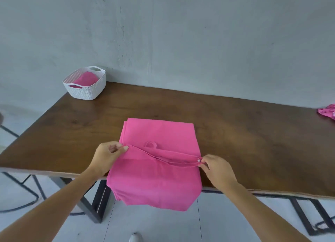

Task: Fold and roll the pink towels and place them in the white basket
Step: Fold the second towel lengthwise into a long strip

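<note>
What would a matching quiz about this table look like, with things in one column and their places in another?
Things:
1 white basket
2 spread towel
3 pink bundle
4 crumpled pink cloth

Places:
A right edge of the table
B inside the basket
C far left corner of the table
D draped over the table's near edge

Pairs: 1-C, 2-D, 3-B, 4-A.
</note>
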A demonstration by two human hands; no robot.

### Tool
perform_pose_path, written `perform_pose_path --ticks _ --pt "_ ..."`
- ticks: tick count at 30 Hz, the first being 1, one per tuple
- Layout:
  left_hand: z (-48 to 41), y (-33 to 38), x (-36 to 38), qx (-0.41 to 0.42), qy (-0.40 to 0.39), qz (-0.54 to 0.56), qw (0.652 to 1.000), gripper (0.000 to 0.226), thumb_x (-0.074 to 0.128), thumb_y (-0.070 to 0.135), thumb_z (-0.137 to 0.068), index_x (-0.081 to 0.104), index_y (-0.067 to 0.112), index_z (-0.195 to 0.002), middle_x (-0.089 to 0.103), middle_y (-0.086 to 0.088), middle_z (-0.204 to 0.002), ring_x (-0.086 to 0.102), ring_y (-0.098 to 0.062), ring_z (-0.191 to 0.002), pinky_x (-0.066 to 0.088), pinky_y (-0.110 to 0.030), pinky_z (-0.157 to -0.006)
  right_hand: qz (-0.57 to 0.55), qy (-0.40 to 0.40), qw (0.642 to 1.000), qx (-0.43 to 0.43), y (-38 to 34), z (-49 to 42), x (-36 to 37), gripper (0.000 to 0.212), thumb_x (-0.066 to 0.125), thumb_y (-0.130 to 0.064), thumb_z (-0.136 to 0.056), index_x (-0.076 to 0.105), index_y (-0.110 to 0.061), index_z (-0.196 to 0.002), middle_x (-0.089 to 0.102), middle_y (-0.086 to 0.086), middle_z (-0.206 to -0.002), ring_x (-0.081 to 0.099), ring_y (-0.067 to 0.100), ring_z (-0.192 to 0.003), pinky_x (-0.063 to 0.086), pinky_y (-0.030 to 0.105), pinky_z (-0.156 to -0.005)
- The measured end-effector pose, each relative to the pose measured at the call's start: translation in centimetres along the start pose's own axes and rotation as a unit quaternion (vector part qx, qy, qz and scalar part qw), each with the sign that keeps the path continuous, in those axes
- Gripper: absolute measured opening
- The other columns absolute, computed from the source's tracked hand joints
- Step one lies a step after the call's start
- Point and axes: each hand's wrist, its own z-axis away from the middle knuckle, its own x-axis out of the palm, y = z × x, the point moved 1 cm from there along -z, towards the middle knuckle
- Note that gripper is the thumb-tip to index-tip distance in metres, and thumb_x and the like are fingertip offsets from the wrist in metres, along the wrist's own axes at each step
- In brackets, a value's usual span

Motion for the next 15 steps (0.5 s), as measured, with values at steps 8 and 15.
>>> perform_pose_path --ticks 8,15 --pt "10.9 -1.0 1.1 -0.012 -0.008 -0.051 0.999 0.030 0.073 0.018 -0.092 0.066 0.007 -0.066 0.067 -0.002 -0.068 0.059 -0.008 -0.065 0.047 -0.016 -0.065 0.014 0.110 0.991 -0.074 0.1 10.6 2.3 0.017 0.083 -0.015 -0.079 0.068 -0.017 -0.073 0.067 -0.006 -0.074 0.061 0.022 -0.069 0.050 0.035 -0.058" --pt "17.3 -1.0 1.7 -0.045 -0.005 -0.074 0.996 0.028 0.075 0.020 -0.091 0.070 0.004 -0.069 0.071 0.003 -0.070 0.063 -0.002 -0.066 0.047 -0.010 -0.065 0.031 0.128 0.983 -0.125 0.6 18.1 2.8 0.040 0.047 -0.047 -0.087 0.064 -0.019 -0.064 0.061 -0.010 -0.066 0.060 0.018 -0.064 0.046 0.031 -0.056"
